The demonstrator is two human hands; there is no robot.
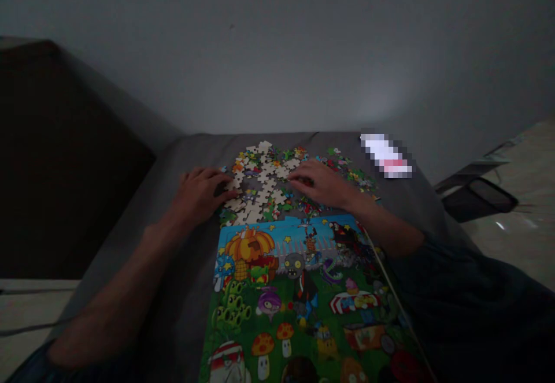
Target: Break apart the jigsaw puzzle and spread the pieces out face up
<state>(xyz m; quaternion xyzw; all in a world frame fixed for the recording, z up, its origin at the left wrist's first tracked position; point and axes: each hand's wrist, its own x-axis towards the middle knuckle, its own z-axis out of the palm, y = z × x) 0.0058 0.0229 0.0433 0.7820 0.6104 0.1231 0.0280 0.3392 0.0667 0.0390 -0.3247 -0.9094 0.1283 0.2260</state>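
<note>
A heap of loose jigsaw pieces, some face down and pale, some colourful, lies on a grey cloth surface. My left hand rests palm down at the heap's left edge, fingers bent, fingertips touching pale pieces. At the heap's right side lies my right hand, fingers stretched flat over the pieces. Nearer to me sits a colourful cartoon picture sheet with a pumpkin, mushrooms and zombies. In the dim light I cannot see whether either hand pinches a piece.
A blurred white and pink object lies at the surface's far right. A dark tray-like thing sits on the floor to the right. A dark piece of furniture stands at the left. A plain wall rises behind.
</note>
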